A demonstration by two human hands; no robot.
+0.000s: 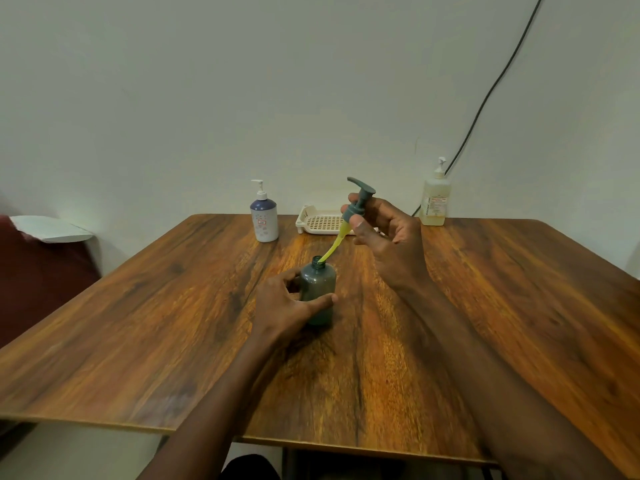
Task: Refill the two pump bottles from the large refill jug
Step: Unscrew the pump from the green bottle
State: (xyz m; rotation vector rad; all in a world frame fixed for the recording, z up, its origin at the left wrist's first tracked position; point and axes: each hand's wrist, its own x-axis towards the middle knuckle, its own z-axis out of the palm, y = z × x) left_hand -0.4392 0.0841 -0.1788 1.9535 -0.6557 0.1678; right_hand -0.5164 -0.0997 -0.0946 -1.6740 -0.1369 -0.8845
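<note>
A small grey-green bottle (318,289) stands upright in the middle of the wooden table (138,323), with its neck open. My left hand (287,303) grips its body. My right hand (384,233) holds the grey pump head (360,199) up and to the right of the bottle. The pump's yellow dip tube (334,245) slants down, its tip still in the bottle's neck. A white and blue pump bottle (264,216) stands at the table's far edge. A pale yellow pump bottle (434,199) stands at the far right.
A cream perforated tray (320,221) lies at the back between the two far bottles, partly behind my right hand. A black cable (485,98) runs down the wall to the table's back edge. A dark red seat with a white cloth (48,230) is at the left.
</note>
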